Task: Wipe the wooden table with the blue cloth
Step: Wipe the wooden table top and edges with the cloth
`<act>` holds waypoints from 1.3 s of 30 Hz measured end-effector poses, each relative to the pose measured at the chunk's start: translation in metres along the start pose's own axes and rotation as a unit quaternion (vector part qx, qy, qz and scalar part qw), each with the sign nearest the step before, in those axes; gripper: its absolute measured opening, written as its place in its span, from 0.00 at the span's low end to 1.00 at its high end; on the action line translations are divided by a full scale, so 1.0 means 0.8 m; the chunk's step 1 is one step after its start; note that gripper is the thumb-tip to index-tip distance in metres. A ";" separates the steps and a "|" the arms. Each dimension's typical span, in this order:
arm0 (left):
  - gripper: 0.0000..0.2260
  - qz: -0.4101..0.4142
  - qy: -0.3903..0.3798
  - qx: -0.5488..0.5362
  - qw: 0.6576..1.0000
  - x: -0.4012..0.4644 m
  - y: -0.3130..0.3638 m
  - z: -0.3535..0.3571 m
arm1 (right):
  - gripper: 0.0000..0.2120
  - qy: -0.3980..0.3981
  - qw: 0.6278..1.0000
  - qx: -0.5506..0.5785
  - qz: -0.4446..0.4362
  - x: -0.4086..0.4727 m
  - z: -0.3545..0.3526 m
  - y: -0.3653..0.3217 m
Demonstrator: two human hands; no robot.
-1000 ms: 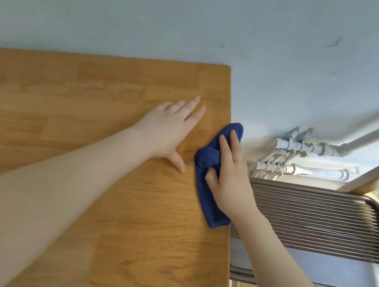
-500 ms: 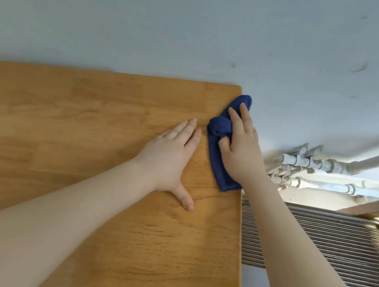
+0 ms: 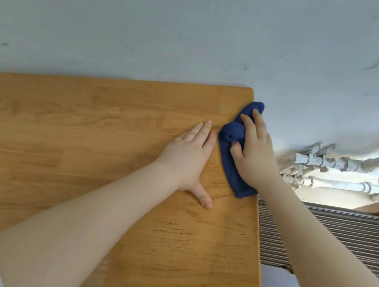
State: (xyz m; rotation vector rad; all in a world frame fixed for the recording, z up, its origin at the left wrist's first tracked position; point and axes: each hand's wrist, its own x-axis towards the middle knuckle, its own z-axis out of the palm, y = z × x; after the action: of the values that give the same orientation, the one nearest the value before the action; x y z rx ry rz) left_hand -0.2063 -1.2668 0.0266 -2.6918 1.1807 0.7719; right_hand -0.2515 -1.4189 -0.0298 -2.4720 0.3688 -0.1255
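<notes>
The wooden worktop (image 3: 81, 149) fills the left and middle of the view, its far edge against a pale blue-grey wall (image 3: 205, 19) toward 12 o'clock and its right edge running from the far corner down toward 5 o'clock. The blue cloth (image 3: 228, 155), bunched and partly folded, lies along that right edge close to the far corner, at about 1 o'clock from the middle of the view; its far tip pokes past the worktop's edge. The right hand (image 3: 252, 154) rests on top of the cloth, with its fingers (image 3: 254, 120) curled over the bunched fabric and the thumb tucked against a fold, so it grips the cloth and presses it down on the wood. A thin ring (image 3: 262, 136) sits on 1 finger of that hand. The left hand (image 3: 191, 154) lies flat on the worktop just beside the cloth, toward 9 o'clock from it, its fingers straight and close together, thumb spread toward 6 o'clock, holding nothing; its fingertips come very near the cloth's near fold. Beyond the worktop's right edge, toward 3 o'clock, white pipes (image 3: 327, 162) run along the wall, and below them, toward 4 o'clock, stands a ribbed metal surface (image 3: 343, 243) with a rounded frame.
</notes>
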 end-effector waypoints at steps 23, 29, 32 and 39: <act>0.32 -0.083 0.099 0.008 0.992 -0.117 0.097 0.048 | 0.32 -0.042 0.995 0.078 0.035 -0.333 0.002 0.001; 0.25 -0.039 0.100 0.029 0.994 -0.231 0.124 0.100 | 0.32 -0.063 0.995 0.081 0.008 -0.404 -0.001 0.004; 0.37 -0.030 0.043 0.027 0.998 -0.294 0.128 0.134 | 0.33 -0.085 0.994 0.070 -0.008 -0.455 -0.002 0.009; 0.50 -0.053 -0.018 0.038 0.998 -0.393 0.131 0.213 | 0.24 0.062 0.979 -0.168 -0.101 -0.551 0.034 -0.005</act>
State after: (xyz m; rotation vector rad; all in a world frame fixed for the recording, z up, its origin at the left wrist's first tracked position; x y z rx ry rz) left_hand -0.5300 -1.0832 0.0436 -2.6431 1.0278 0.7420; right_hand -0.6674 -1.2709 -0.0498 -2.8413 0.2010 -0.3281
